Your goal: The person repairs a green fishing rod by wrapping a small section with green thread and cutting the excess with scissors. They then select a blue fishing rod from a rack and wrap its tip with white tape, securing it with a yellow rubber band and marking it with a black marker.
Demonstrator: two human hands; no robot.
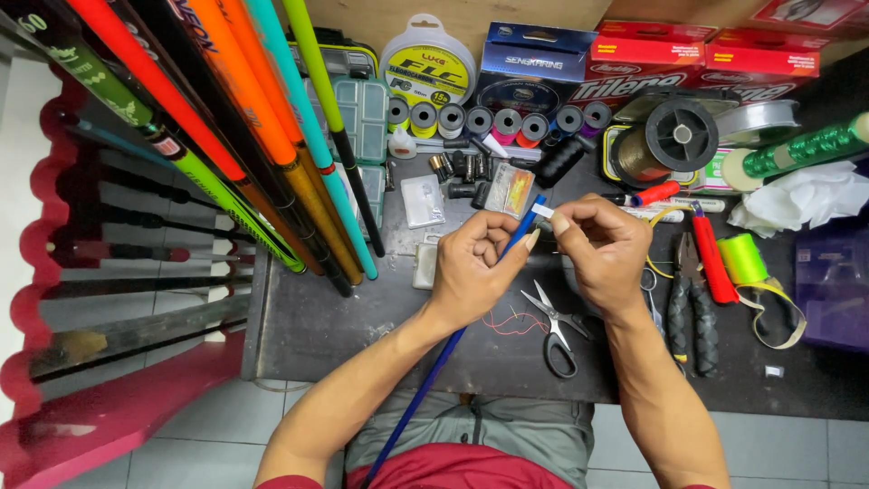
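1. A thin blue rod (pixel 453 340) is being held above the dark counter (pixel 362 335), running from the lower middle of the view up to a tip near the centre.
2. The rod is being gripped near its upper end by the left hand (pixel 471 267), with the fingers closed around the shaft.
3. A small strip of white tape (pixel 542 210) is being pinched at the rod's tip by the thumb and forefinger of the right hand (pixel 605 249).
4. The two hands are being kept close together, almost touching at the fingertips.
5. A pair of scissors (pixel 557 328) is lying on the counter just below the hands, beside a loose piece of red thread (pixel 509 324).
6. Black-handled pliers (pixel 692 308) and a red-handled tool (pixel 713 263) are lying to the right of the right hand.
7. A spool of bright green line (pixel 742 258) is resting further right, near a purple box (pixel 833 285).
8. A row of small thread spools (pixel 493 120) is standing at the back of the counter, in front of line boxes (pixel 529 68).
9. A bundle of coloured rods (pixel 226 136) is leaning across the left side of the counter.
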